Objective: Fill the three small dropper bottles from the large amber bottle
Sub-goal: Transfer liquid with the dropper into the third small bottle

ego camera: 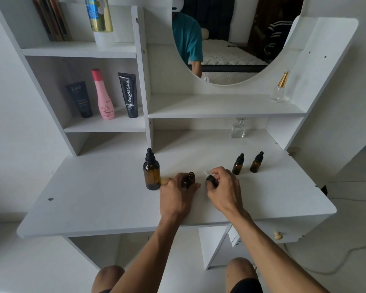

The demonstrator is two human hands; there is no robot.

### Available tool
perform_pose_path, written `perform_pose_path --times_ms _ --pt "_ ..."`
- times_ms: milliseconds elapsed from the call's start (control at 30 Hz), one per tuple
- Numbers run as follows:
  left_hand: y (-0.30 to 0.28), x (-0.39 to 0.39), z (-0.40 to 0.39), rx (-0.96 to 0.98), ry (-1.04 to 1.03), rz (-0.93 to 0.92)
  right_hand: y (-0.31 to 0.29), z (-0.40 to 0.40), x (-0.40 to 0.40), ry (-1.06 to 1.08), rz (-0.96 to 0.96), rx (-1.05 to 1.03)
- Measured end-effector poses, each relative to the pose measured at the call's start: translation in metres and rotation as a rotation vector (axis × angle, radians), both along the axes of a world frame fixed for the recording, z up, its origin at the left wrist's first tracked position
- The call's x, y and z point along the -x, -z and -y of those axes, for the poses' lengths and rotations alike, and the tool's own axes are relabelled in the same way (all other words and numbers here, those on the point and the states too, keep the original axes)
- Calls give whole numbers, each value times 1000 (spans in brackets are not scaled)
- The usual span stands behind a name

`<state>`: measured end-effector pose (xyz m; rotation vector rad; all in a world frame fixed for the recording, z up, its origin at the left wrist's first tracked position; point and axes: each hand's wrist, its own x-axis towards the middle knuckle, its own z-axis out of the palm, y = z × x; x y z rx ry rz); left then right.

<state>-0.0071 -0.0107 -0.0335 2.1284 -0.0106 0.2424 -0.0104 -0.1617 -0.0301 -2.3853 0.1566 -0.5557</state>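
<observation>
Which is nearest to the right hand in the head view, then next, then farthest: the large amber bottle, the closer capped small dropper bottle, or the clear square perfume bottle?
From the right hand:
1. Closer capped small dropper bottle, just beyond it to the right.
2. Large amber bottle, left, past the left hand.
3. Clear square perfume bottle, at the back under the shelf.

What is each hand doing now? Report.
Left hand: holds an open small bottle.
Right hand: fingers pinch its dropper cap.

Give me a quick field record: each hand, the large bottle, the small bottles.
left hand: grips an uncapped small bottle standing on the desk
right hand: pinches the removed dropper cap, glass tube showing
large amber bottle: upright, capped, left of the hands
other small bottles: two, capped, upright, right of the hands
</observation>
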Motion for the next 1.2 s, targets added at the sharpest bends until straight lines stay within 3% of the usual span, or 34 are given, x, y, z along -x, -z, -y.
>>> perform_pose_path --times_ms 500,700,833,1000,1200 --pt "-9 29 -16 67 -40 7 3 1 3 -21 -24 -21" --pt "-18 46 -42 30 -264 270 0 3 3 -43 -55 -16" --pt "-23 29 -57 79 -398 223 -7 3 3 -58 -84 27" --pt "-16 8 -64 96 -271 96 -28 -4 6 -78 -41 81" --pt "-7 4 -64 187 -205 121 -73 -43 6 -219 58 43"
